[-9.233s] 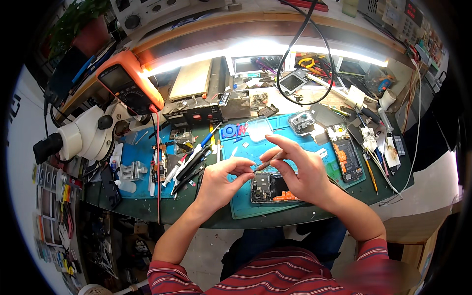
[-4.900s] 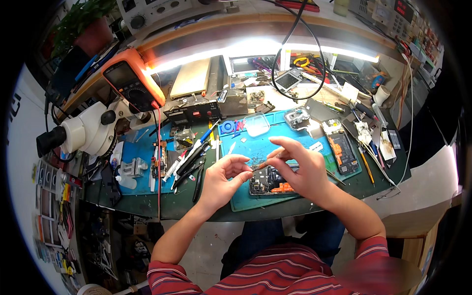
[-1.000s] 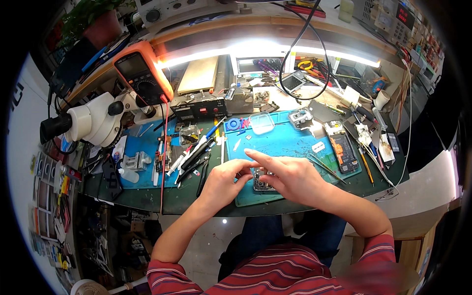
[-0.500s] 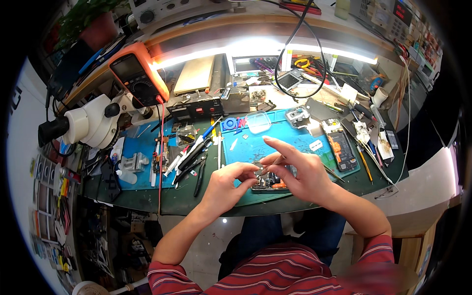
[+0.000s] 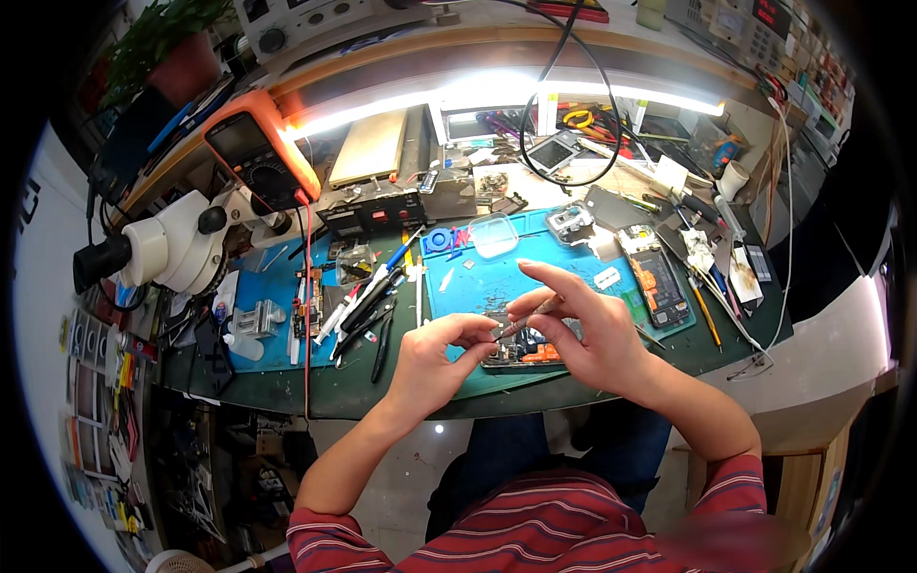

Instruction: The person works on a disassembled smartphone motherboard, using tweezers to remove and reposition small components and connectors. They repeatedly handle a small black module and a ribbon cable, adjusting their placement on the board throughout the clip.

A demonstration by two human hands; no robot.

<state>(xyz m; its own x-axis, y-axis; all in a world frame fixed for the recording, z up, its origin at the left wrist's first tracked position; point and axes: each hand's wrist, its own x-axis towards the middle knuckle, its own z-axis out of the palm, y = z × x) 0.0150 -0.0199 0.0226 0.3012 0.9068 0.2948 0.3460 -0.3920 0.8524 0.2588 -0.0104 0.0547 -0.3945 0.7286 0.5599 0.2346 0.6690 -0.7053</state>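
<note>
My left hand (image 5: 432,361) is closed, thumb and fingertips pinching one end of a small, thin dark part (image 5: 511,330), too small to name. From the other side, my right hand (image 5: 594,336) pinches the same part, its index finger raised and bent. Both hands hover over an opened phone (image 5: 523,357) with dark and orange insides, partly hidden behind my right fingers. It lies near the front edge of the blue work mat (image 5: 458,304). A second opened phone (image 5: 653,279), also with orange parts, rests right of my hands.
Pens, tweezers and dark-handled tools (image 5: 368,304) lie left of the mat. A white microscope (image 5: 172,239) and an orange multimeter (image 5: 258,153) stand at the left. A clear plastic box (image 5: 494,235) sits behind my hands. A black cable loop (image 5: 524,134) hangs above the bench.
The view has shifted slightly. Between my fingertips the small part has turned and now shows as a thin dark edge. Both hands keep their pinch in nearly the same place.
</note>
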